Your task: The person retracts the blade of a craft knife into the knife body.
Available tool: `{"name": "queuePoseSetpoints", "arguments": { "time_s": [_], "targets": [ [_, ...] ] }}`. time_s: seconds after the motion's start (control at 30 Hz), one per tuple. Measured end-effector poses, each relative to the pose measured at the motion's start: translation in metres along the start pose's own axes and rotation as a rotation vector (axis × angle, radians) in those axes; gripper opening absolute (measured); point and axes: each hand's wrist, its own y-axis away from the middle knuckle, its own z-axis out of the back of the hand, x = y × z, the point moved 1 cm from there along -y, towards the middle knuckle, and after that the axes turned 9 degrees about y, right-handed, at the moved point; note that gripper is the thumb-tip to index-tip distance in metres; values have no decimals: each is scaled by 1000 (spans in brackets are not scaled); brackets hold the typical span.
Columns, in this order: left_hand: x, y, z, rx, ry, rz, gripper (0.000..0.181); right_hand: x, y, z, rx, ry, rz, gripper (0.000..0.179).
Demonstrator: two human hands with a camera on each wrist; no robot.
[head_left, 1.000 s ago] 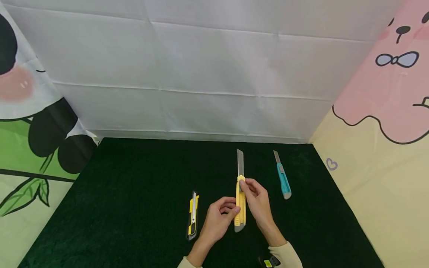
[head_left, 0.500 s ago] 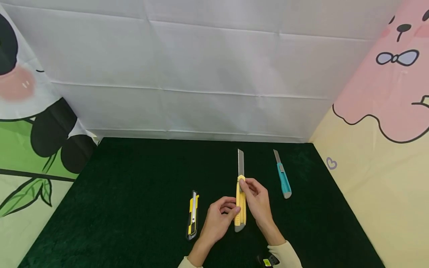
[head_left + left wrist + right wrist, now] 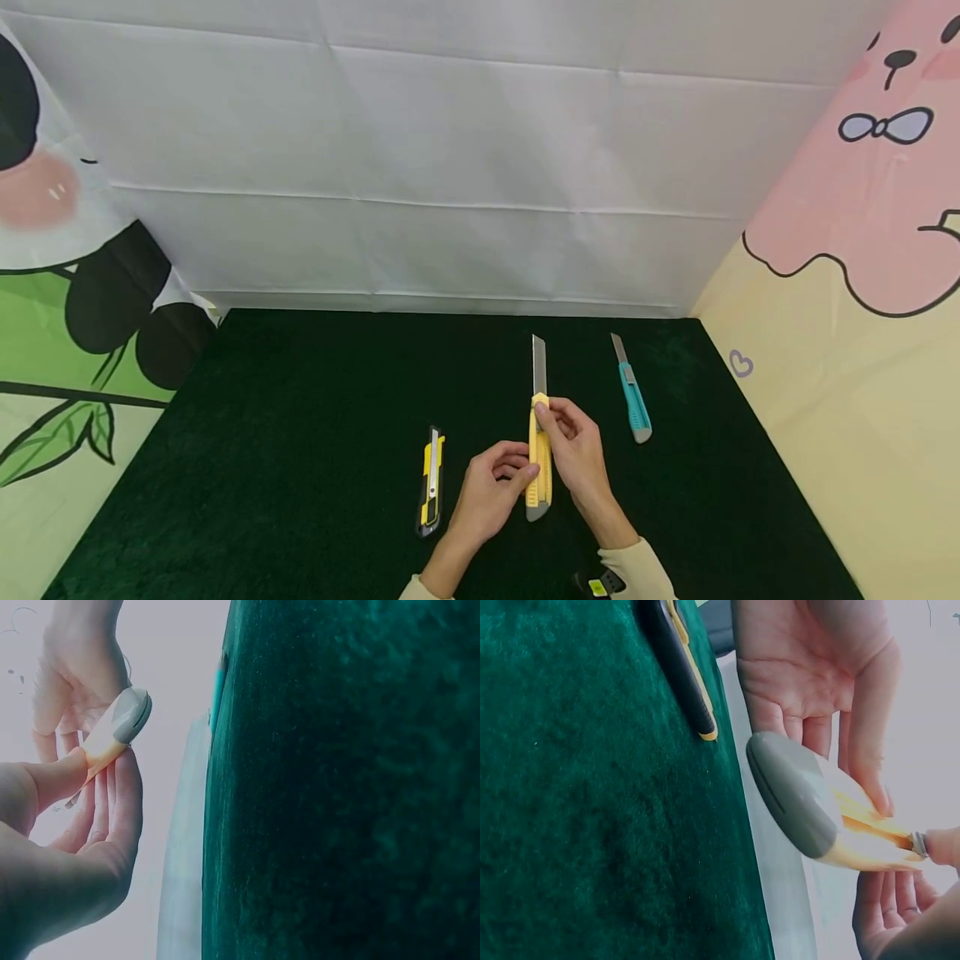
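Observation:
Both hands hold a yellow utility knife [image 3: 539,454] above the dark green cloth, its long blade [image 3: 539,367] extended and pointing away. The left hand [image 3: 487,487] pinches the lower part of the handle between thumb and fingers. Higher up, the right hand [image 3: 579,454] grips it, thumb on the grey slider near the blade end. In the right wrist view the knife's grey end cap [image 3: 791,795] faces the camera, and the thumb presses the metal slider [image 3: 919,844]. The left wrist view shows the same end cap [image 3: 133,715] beyond the left thumb.
A black-and-yellow utility knife [image 3: 431,483] lies on the green cloth [image 3: 300,467] left of the hands. To the right lies a turquoise utility knife [image 3: 635,402] with its blade out. A white fabric wall [image 3: 450,167] stands behind, with printed cloths on both sides.
Hands and yellow knife keep nearly the same pose. The view shifts very slightly; the blade stays extended and the other knives lie still.

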Motion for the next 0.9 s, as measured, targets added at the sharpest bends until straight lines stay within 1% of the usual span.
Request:
{"name": "queuePoseSetpoints", "arguments": {
  "time_s": [0.2, 0.4, 0.6, 0.73, 0.9],
  "targets": [
    [5, -1, 0, 0, 16, -15, 27, -2, -1, 0, 34, -3, 25, 30],
    [10, -2, 1, 4, 56, -14, 27, -4, -2, 0, 36, -5, 41, 30],
    [9, -1, 2, 5, 48, -11, 27, -3, -1, 0, 40, -11, 36, 30],
    [7, -1, 4, 1, 47, -6, 27, -3, 0, -1, 67, -15, 26, 31],
    [10, -3, 6, -2, 60, -4, 26, -2, 1, -1, 93, -29, 26, 31]
  ]
}}
